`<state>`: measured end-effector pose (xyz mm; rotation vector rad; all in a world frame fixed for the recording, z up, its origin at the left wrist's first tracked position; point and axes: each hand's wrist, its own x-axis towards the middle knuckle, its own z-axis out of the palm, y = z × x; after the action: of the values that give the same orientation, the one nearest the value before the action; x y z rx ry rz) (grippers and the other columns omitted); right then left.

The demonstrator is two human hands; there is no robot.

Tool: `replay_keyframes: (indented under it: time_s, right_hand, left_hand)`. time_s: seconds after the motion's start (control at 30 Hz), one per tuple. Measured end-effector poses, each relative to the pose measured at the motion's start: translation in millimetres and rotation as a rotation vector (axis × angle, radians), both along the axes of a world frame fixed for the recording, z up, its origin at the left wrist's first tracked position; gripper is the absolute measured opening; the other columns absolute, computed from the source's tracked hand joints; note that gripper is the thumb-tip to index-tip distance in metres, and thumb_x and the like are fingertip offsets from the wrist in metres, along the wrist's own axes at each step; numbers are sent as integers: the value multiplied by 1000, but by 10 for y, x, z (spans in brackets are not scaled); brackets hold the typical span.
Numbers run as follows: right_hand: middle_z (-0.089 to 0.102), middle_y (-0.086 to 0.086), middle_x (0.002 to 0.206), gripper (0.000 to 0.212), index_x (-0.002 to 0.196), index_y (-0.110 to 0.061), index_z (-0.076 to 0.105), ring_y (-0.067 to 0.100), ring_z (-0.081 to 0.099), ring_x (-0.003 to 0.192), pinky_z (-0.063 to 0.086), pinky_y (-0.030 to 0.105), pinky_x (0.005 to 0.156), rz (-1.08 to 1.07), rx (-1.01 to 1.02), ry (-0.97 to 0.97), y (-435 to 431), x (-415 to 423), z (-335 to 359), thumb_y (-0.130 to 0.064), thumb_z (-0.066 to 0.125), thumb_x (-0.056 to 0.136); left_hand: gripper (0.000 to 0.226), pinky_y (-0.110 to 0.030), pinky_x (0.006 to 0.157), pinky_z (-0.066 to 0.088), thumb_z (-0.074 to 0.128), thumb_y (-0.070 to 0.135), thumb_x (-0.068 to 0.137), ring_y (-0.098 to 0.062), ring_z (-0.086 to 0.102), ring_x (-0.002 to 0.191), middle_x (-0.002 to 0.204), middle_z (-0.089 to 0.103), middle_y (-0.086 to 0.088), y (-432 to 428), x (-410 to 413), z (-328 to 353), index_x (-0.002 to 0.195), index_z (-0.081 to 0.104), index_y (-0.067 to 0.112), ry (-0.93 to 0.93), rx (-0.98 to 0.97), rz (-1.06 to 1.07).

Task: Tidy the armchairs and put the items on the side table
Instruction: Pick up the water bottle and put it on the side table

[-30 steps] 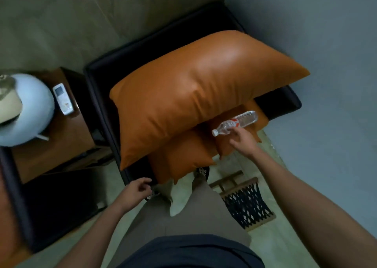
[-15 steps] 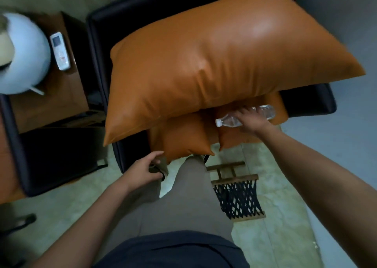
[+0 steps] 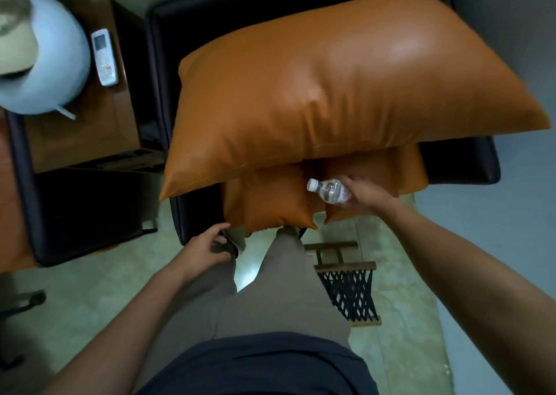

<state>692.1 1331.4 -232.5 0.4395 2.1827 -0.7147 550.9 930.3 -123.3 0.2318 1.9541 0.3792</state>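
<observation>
Clear plastic water bottle (image 3: 326,190), cap toward 9 o'clock: at the small orange leather cushions (image 3: 270,202) on the black armchair (image 3: 463,166), right hand (image 3: 364,197) wrapped round it. Left hand (image 3: 204,247): loosely curled, empty. Step: collecting the bottle. Next, probably: carry it toward 10 o'clock, onto the brown wooden side table (image 3: 87,142).

cushion (image 3: 331,93) orange (glossy) | armchair (image 3: 210,12) black | bottle (image 3: 329,190) clear, white cap | remote (image 3: 104,57) white | side table (image 3: 78,142) brown
</observation>
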Motion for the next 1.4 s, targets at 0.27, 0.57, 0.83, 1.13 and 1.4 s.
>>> replay_keyframes:
  time_s: [0.27, 0.57, 0.83, 1.13, 1.4]
  right_hand:
    - [52, 3, 126, 87, 149, -52, 14, 19, 53, 101, 51, 42, 87, -19, -219, 72, -515, 32, 403, -67, 61, 77]
    - [64, 8, 126, 88, 147, -50, 17, 18, 69, 89, 60, 42, 82, -13, -326, 7, -1331, -270, 652, -65, 62, 73]
    - [59, 8, 135, 74, 148, -56, 20, 22, 66, 101, 58, 39, 89, 28, -328, -20, -2133, -535, 909, -58, 62, 87]
    - [57, 7, 140, 82, 147, -58, 23, 24, 62, 111, 52, 39, 95, 1, -277, 39, -3281, -698, 1170, -65, 64, 77]
    - [55, 9, 142, 79, 155, -41, 25, 24, 61, 113, 49, 42, 101, 34, -301, 116, -4407, -907, 1451, -47, 69, 89]
  left_hand:
    - [70, -21, 92, 37, 76, 20, 85, -10, 54, 115, 119, 59, 2, -99, 133, 147, 145, 42, 33, -2, 63, 108]
    - [53, -7, 77, 41, 69, 27, 91, 0, 58, 106, 114, 61, 3, -685, 323, 323, 141, 49, 31, 39, 79, 298]
    - [43, -29, 97, 42, 62, 37, 96, -15, 57, 119, 118, 63, 3, -1523, 499, 338, 137, 53, 29, 53, 69, 445]
    - [33, -24, 92, 41, 61, 32, 97, -12, 58, 111, 116, 63, 7, -3004, 840, 325, 129, 55, 33, 90, 139, 643]
    - [25, -20, 83, 43, 62, 28, 97, -12, 60, 107, 108, 65, 8, -4630, 1372, 235, 121, 58, 34, 140, 98, 809]
